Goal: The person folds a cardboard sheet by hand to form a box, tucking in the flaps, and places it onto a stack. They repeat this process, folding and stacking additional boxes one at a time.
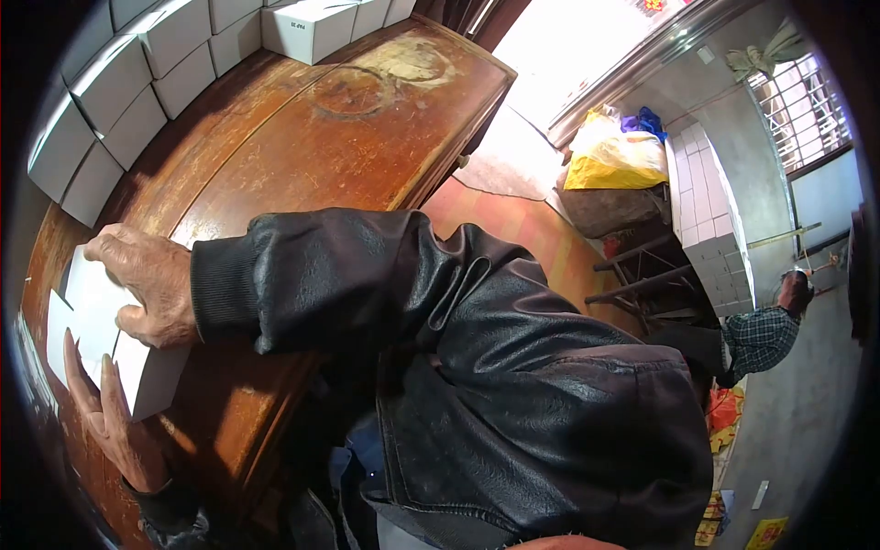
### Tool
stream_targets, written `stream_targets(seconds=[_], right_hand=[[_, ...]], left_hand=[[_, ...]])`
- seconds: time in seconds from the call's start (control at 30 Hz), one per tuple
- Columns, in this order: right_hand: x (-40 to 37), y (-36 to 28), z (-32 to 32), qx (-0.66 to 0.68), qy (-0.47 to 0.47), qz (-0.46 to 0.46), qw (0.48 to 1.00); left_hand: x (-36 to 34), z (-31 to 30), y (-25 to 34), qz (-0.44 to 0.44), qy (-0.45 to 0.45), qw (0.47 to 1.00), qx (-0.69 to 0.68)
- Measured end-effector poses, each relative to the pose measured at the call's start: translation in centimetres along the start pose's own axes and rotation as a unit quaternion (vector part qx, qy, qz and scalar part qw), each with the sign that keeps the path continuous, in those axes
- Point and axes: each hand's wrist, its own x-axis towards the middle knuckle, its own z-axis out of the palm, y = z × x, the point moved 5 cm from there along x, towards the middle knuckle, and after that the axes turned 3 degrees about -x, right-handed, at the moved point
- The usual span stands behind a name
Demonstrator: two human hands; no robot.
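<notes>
A person in a black leather jacket (568, 403) works both bare hands around a white carton (92, 307) at the edge of a worn wooden desk (302, 174). The right hand (151, 284) lies over the carton, fingers bent toward its far side and thumb set apart on the white face; how firmly it holds cannot be told. The left hand (115, 435) reaches to the carton's other end, two digits extended and parted; whether they grip the cardboard is unclear. Stacked white boxes (137, 82) line the desk's far side, beside one box with dark lettering (298, 35). Across the room, yellow and white plastic bags (619, 156) sit near a long stack of pale boxes (706, 197), and another person in a checked shirt (761, 344) is beside that stack, near a barred window (807, 110).
</notes>
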Motion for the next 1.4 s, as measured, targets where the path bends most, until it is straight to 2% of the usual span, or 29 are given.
stream_targets(seconds=[0.07,0.17,0.23,0.33,0.4,0.47,0.53,0.6,0.67,0.7,0.73,0.8,1.0,1.03,1.13,1.2,1.33,1.4], right_hand=[[0.1,-0.1,-0.3,0.033,-0.042,0.051,0.997],[0.2,0.3,0.0,0.023,-0.019,0.042,0.999],[0.3,0.5,-0.1,0.068,-0.004,0.052,0.996],[0.3,0.9,-0.1,0.073,0.053,0.029,0.996],[0.4,1.6,0.4,0.043,0.095,-0.026,0.994],[0.4,0.9,0.1,0.019,0.072,-0.043,0.996],[0.5,-0.2,-0.7,0.014,0.029,-0.033,0.999],[0.8,-0.6,-1.3,0.024,-0.061,-0.021,0.998],[0.5,-1.0,-2.2,0.034,-0.127,-0.064,0.989],[0.2,-0.3,-2.3,0.065,-0.153,-0.053,0.985],[0.0,-0.6,-2.8,0.063,-0.170,-0.060,0.982],[-0.2,-0.9,-2.8,0.060,-0.197,-0.052,0.977],[-0.2,-1.7,-2.9,0.082,-0.221,-0.058,0.970],[-0.3,-1.5,-2.8,0.093,-0.221,-0.057,0.969],[-0.4,-1.4,-2.8,0.048,-0.227,-0.068,0.970],[-0.3,-1.9,-2.8,0.051,-0.228,-0.080,0.969],[-0.3,-0.9,-2.1,0.128,-0.234,-0.021,0.963],[-0.5,-1.3,-2.4,0.084,-0.249,-0.024,0.964]], left_hand=[[-0.5,-0.3,-0.9,0.121,-0.046,0.986,0.102],[0.1,0.1,-0.8,-0.049,-0.026,0.998,-0.005],[0.5,0.1,-0.9,-0.039,-0.022,0.999,-0.003],[1.0,0.5,-0.4,-0.123,0.014,0.985,-0.121],[1.4,0.4,0.7,-0.093,0.023,0.994,-0.061],[1.5,0.7,1.1,-0.168,0.073,0.972,-0.146],[1.6,0.7,1.3,-0.226,0.074,0.944,-0.227],[2.0,0.5,0.8,-0.168,0.088,0.965,-0.180],[1.7,0.9,0.1,-0.208,0.088,0.927,-0.299],[1.7,0.8,-0.1,-0.207,0.082,0.934,-0.279],[1.5,1.0,-0.8,-0.232,0.074,0.915,-0.322],[1.4,0.9,-0.6,-0.219,0.078,0.924,-0.302],[1.5,0.6,-1.3,-0.214,0.058,0.921,-0.322],[1.8,0.5,0.0,-0.195,0.042,0.933,-0.299],[1.6,0.6,-0.1,-0.225,0.037,0.906,-0.358],[1.6,0.5,-0.2,-0.220,0.038,0.907,-0.358],[1.5,1.0,-1.4,-0.229,0.054,0.854,-0.465],[1.5,1.2,-1.2,-0.231,0.049,0.835,-0.497]])
